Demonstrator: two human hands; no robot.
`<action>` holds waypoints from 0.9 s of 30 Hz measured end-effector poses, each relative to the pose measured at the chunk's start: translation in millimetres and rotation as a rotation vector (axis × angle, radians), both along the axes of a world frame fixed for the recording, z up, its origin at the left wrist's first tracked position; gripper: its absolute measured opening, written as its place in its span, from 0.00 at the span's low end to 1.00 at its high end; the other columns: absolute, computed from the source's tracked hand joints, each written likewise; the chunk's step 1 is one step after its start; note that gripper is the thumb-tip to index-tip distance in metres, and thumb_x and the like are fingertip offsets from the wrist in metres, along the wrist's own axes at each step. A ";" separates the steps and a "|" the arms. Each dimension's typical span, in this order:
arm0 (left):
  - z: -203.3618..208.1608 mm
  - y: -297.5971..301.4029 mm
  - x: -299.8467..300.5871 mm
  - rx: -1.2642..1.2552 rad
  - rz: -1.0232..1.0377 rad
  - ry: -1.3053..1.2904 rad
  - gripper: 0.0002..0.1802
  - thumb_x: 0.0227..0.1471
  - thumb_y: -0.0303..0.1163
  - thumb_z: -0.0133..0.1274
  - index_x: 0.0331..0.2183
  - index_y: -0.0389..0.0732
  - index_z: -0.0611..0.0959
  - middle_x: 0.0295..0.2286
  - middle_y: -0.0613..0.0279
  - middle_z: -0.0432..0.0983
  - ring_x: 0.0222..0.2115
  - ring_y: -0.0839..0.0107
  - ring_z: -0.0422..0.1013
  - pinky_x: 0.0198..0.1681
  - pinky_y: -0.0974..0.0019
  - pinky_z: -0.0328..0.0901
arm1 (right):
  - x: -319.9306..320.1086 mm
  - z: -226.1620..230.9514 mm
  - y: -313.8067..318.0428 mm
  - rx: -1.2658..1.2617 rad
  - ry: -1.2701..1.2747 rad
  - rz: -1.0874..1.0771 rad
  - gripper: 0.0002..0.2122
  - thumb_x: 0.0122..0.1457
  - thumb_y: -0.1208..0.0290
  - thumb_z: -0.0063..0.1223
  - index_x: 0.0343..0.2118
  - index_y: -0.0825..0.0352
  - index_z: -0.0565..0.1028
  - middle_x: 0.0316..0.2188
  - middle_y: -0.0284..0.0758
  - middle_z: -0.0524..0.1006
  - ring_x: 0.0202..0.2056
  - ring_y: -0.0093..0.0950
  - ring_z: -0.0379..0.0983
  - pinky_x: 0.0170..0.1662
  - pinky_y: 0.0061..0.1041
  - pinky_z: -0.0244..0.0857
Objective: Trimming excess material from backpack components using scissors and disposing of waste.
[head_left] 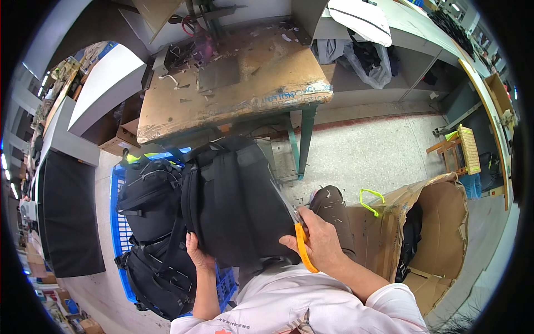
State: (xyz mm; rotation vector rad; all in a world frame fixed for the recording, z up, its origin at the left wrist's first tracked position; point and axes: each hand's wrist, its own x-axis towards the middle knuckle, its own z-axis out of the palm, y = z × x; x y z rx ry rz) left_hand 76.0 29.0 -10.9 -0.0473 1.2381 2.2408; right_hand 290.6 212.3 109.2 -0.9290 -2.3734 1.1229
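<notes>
left grip (200,255) on black fabric backpack (236,206) | right grip (321,239) around orange-handled metal scissors (302,249) | angle blades (sharp) off cloth

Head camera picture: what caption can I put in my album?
Left hand on a black backpack, right hand holding orange-handled scissors, beside a blue basket of backpacks.
</notes>
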 end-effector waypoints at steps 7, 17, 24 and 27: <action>-3.5 -3.9 1.3 0.004 -0.001 -0.031 0.19 0.47 0.35 0.48 0.41 0.38 0.71 0.36 0.61 0.72 0.37 0.67 0.69 0.42 0.67 0.63 | -3.7 -4.4 -2.5 -0.026 0.069 -0.011 0.26 0.47 0.51 0.52 0.36 0.73 0.63 0.16 0.42 0.69 0.18 0.36 0.70 0.20 0.26 0.65; 18.2 -11.2 -17.5 -0.054 0.103 0.127 0.20 0.44 0.35 0.50 0.40 0.36 0.72 0.37 0.61 0.71 0.38 0.68 0.68 0.43 0.68 0.62 | -8.6 -25.8 -1.9 -0.484 0.290 -0.121 0.23 0.48 0.57 0.55 0.42 0.69 0.65 0.17 0.25 0.63 0.19 0.13 0.57 0.23 0.12 0.54; 142.9 -37.3 -115.8 -0.438 -0.322 0.917 0.24 0.29 0.38 0.59 0.31 0.31 0.77 0.24 0.64 0.74 0.26 0.75 0.69 0.32 0.73 0.62 | 13.6 -25.6 38.1 -0.321 0.343 0.000 0.33 0.44 0.48 0.55 0.47 0.68 0.61 0.23 0.27 0.62 0.25 0.17 0.58 0.27 0.15 0.54; 177.3 -5.5 -123.6 -0.510 -0.527 1.249 0.22 0.26 0.37 0.59 0.26 0.32 0.79 0.17 0.61 0.70 0.20 0.72 0.64 0.25 0.71 0.57 | 17.6 3.2 56.4 -0.193 0.228 0.091 0.35 0.42 0.46 0.55 0.46 0.69 0.61 0.25 0.33 0.63 0.25 0.25 0.60 0.30 0.21 0.57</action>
